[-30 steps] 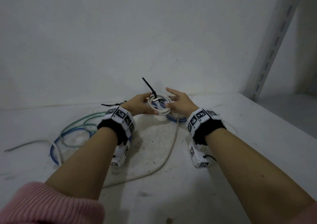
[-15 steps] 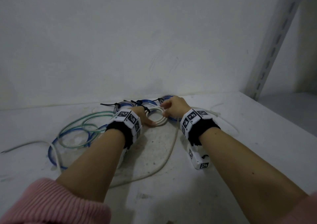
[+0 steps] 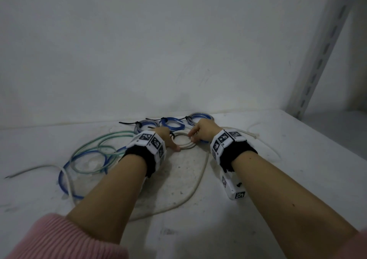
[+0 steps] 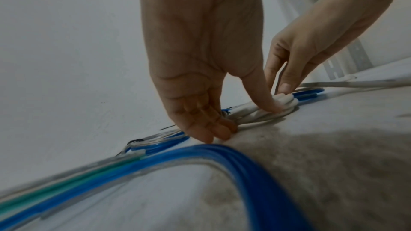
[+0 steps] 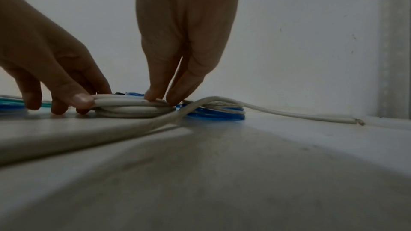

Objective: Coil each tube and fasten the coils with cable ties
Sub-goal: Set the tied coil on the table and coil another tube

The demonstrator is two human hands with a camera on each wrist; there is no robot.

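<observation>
Both hands, left hand (image 3: 167,139) and right hand (image 3: 202,129), pinch the white coil (image 3: 183,142) flat on the tabletop (image 3: 278,179) (tie seemingly on); next, release and coil another tube.

White tube coil (image 3: 183,142) lies flat before three tied blue coils (image 3: 172,123).

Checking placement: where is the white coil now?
In the head view the white coil lies flat on the shelf at centre, between both hands, just in front of three tied blue coils.
</observation>
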